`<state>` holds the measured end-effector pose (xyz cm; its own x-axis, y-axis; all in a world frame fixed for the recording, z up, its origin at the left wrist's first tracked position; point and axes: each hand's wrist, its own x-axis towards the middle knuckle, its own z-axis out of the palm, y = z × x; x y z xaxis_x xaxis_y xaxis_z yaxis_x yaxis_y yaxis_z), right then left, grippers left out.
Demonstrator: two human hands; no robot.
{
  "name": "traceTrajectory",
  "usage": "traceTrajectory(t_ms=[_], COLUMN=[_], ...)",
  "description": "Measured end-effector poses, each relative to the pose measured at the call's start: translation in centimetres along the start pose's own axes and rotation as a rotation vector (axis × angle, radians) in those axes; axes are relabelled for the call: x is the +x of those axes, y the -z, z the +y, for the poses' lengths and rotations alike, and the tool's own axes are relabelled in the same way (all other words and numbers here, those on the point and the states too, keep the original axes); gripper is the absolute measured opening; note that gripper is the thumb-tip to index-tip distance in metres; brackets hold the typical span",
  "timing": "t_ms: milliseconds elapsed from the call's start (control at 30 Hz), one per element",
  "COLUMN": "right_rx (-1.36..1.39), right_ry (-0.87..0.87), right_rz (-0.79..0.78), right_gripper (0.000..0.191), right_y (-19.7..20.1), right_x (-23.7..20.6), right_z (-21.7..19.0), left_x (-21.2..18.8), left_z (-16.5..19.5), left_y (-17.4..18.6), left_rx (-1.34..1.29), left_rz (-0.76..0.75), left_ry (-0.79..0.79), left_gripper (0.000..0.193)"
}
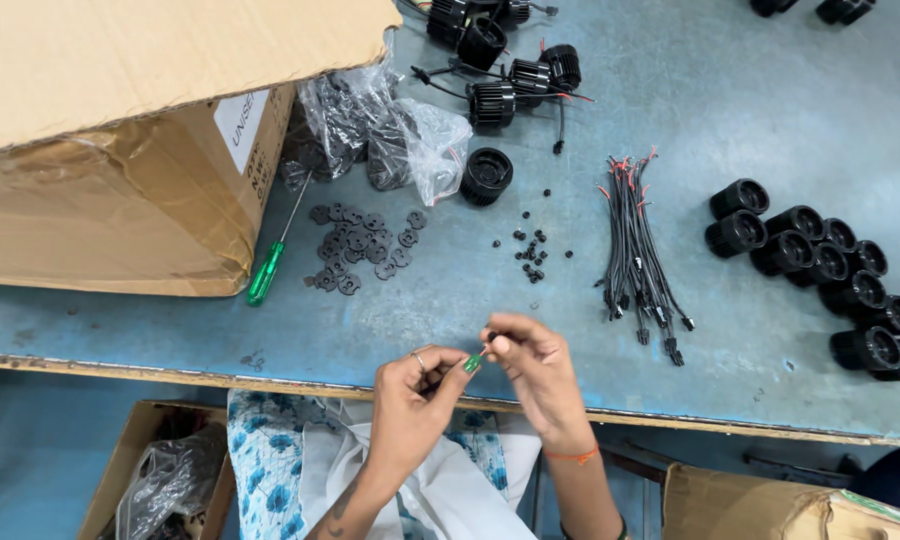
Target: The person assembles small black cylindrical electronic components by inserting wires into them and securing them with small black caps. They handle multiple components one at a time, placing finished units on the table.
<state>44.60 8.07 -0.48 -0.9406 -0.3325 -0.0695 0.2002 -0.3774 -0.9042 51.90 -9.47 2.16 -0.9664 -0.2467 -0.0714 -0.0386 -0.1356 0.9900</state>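
Observation:
My left hand (418, 392) and my right hand (536, 372) meet just over the near edge of the blue worktable (730, 120). The left hand's fingers are closed on a small green-handled tool (473, 363). The right hand pinches a tiny black part (491, 338) at the tool's tip. A scatter of small black screws (532, 250) lies on the table just beyond the hands. A pile of flat black round plates (362, 248) lies to the left of the screws.
A large cardboard box (120, 150) fills the left. A green-handled screwdriver (268, 268) lies by it. Clear bags of parts (410, 140), a wire bundle (638, 255), black cylindrical housings at the right (820, 265) and wired housings at the back (505, 70) surround the work spot.

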Motion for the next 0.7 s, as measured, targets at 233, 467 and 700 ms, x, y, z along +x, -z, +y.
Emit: traceTrajectory(t_ms=[233,467,700], right_rx=[0.106,-0.051,-0.207], right_ry=[-0.032,0.08,0.172], right_rz=[-0.02,-0.071,-0.072], right_gripper=[0.021,0.019,0.018], right_y=[-1.3,-1.7,-1.8], right_x=[-1.1,-1.4,-1.5], right_z=[0.3,0.3,0.1], left_x=[-0.1,0.2,0.0], left_z=[0.0,-1.6,-0.9], left_y=[0.3,0.4,0.1], left_rx=[-0.035,-0.262,-0.234], left_rz=[-0.002,-0.078,-0.048], left_ry=[0.029,0.02,0.042], left_gripper=[0.013,0.015,0.016])
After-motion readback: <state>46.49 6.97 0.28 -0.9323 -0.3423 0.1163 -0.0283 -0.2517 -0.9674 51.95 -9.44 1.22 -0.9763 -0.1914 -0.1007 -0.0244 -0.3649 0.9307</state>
